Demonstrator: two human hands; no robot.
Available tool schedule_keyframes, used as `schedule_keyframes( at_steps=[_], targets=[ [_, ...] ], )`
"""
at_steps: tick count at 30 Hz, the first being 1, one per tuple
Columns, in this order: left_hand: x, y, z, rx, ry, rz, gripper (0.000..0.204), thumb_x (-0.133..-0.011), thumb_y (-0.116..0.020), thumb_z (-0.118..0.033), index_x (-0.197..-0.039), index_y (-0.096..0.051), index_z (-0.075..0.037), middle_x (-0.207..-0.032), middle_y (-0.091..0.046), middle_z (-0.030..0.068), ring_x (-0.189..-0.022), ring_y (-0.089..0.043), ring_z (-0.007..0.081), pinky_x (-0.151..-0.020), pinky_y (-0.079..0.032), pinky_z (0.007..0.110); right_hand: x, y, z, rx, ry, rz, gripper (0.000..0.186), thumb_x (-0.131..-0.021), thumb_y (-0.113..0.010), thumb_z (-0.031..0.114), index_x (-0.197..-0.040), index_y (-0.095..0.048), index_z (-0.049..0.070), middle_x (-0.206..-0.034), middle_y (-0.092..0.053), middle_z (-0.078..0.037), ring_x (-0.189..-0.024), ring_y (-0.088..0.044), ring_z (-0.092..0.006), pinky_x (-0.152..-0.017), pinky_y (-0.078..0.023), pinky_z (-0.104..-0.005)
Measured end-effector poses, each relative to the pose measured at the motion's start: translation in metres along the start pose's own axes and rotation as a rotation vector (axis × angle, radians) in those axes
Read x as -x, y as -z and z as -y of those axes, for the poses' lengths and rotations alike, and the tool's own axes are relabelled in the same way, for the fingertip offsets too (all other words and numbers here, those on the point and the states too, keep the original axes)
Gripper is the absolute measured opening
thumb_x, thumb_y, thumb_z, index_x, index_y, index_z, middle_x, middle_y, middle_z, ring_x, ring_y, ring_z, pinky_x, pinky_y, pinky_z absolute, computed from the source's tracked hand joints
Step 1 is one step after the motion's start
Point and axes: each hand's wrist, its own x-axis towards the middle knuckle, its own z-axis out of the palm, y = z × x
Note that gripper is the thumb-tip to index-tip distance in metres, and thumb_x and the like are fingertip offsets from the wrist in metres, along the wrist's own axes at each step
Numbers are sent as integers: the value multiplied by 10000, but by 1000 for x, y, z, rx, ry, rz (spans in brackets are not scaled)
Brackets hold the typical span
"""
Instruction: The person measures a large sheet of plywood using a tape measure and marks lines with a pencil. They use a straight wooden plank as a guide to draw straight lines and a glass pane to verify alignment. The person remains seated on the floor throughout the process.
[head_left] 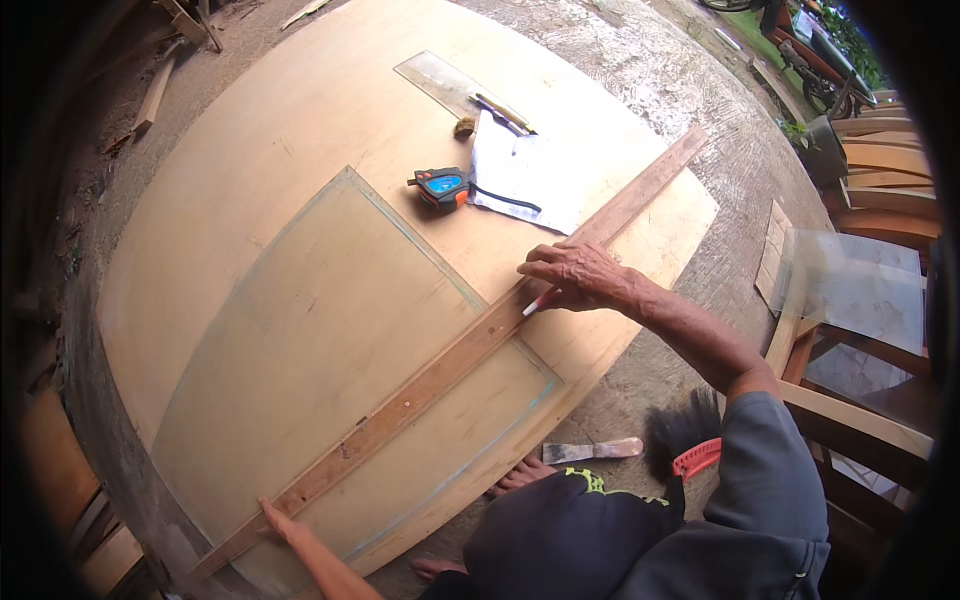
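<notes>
A long brown wooden strip (405, 403) lies diagonally across a large clear glass pane (330, 320) with greenish edges, which rests flat on a plywood sheet (290, 110). Toward the strip's lower left end, my left hand (283, 524) presses on it with fingers stretched and apart. My right hand (578, 277) is over the strip's upper part, beyond the pane's far corner, fingers bent. Pinched in it is a slim red tool with a white tip (532, 306); its exact kind is partly hidden by the fingers.
On the plywood lie a blue-black tape measure (440, 188), a paper sheet (520, 175), pens (503, 113) and a small glass strip (440, 80). A scraper (593, 450) and a red-handled black brush (685, 440) lie near my foot. Wooden frames (850, 415) and glass (860, 285) stand at right.
</notes>
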Motion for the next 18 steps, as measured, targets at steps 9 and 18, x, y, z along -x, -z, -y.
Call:
schedule_keyframes(
  at_steps=[9,18],
  targets=[
    [0,-3,-1,163,7,186,938,-889,-715,-368,-1551,-235,90,-1592,-351,224,-1396,-462,315,-1160,-371,437,1,-14,0,35,-13,30,570,-870,-733,384,-1361,-539,171,-1227,-598,-87,-1043,-655,-308,-723,-550,-443],
    [39,-9,-30,-88,-31,-165,1073,-787,-822,-367,-1566,-206,39,-1531,-384,259,-1378,-475,354,-1114,-467,432,-9,-7,-6,6,-18,40,594,-871,-760,369,-1398,-547,193,-1372,-563,-92,-1187,-622,-318,-869,-559,-440]
  ],
)
